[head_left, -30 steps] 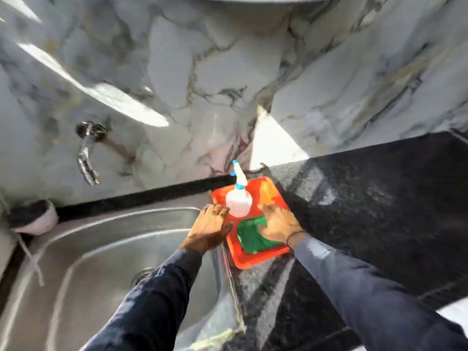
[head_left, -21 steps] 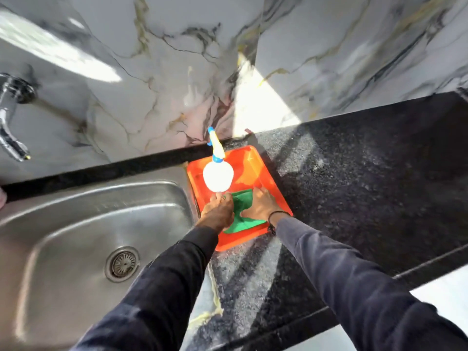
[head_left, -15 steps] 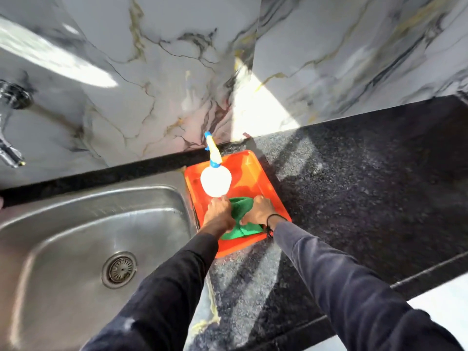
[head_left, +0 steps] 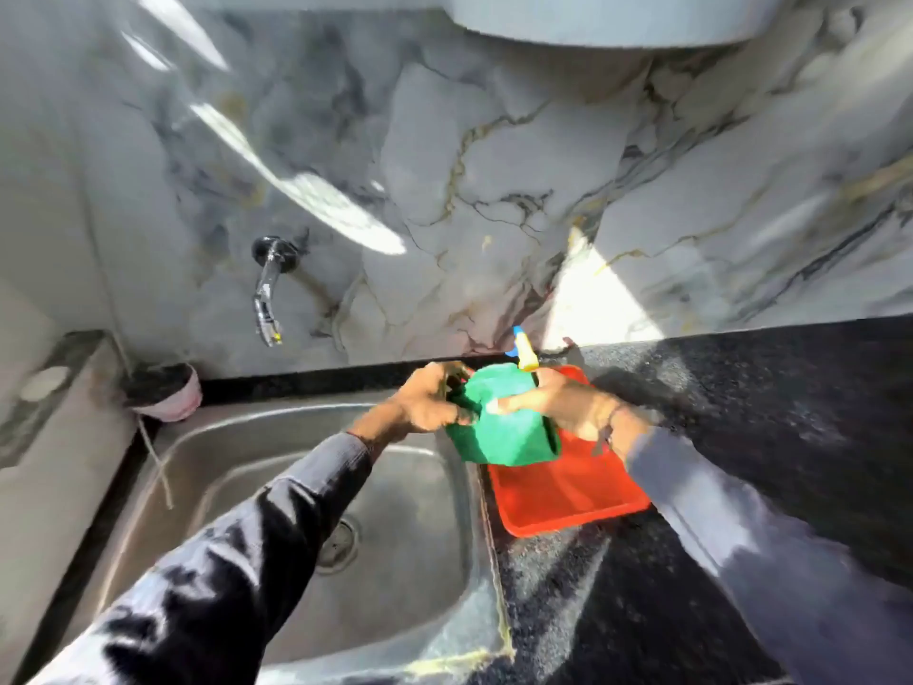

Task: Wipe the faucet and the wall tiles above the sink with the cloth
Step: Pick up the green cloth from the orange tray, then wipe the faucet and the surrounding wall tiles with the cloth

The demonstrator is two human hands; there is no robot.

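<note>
A green cloth hangs in the air between both hands, above the right rim of the steel sink. My left hand grips its left edge and my right hand pinches its right side. The chrome faucet sticks out of the marble wall tiles up and to the left, well apart from the cloth. Most of the spray bottle is hidden behind the cloth; only its blue and yellow nozzle shows.
An orange tray lies on the black granite counter just right of the sink. A small dark-and-pink bowl sits at the sink's back left corner. A pale rounded object overhangs at the top.
Both hands closed on the green cloth in the tray and lifted it up and left, off the tray. The camera tilted back up, so the faucet is in view again.
</note>
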